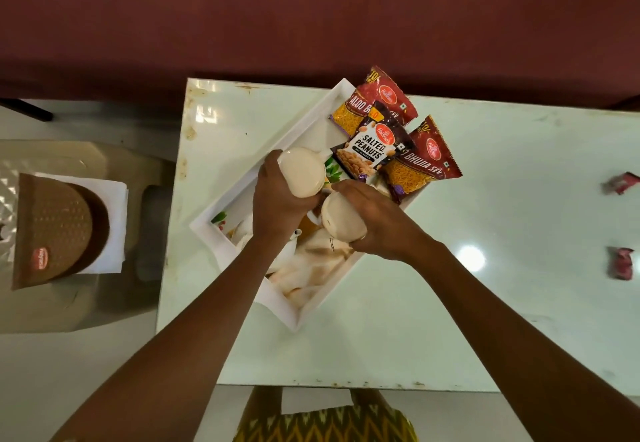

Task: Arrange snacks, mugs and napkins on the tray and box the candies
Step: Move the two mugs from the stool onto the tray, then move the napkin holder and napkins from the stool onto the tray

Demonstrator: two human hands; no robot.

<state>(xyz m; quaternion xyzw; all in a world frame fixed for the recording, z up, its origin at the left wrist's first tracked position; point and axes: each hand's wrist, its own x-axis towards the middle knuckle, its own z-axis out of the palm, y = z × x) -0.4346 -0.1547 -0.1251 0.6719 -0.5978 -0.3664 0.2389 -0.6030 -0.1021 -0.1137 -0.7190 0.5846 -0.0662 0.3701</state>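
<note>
A white tray [221, 213] sits at an angle on the pale table. Three snack packets lean at its far end: a salted peanuts packet [372, 149] in front, a red bhujia packet [377, 102] behind it and another red bhujia packet [424, 161] to its right. My left hand [277, 199] grips a cream mug [303, 173] over the tray's middle. My right hand [372, 220] grips a second cream mug [337, 220] just beside it. Cream napkins [311, 268] lie in the near part of the tray, partly hidden by my left forearm.
Two red wrapped candies [621, 183] [621, 263] lie on the table [485, 233] at the far right. To the left, a brown candy box [55, 230] rests on white napkins on a beige plastic chair. A dark red wall runs behind the table.
</note>
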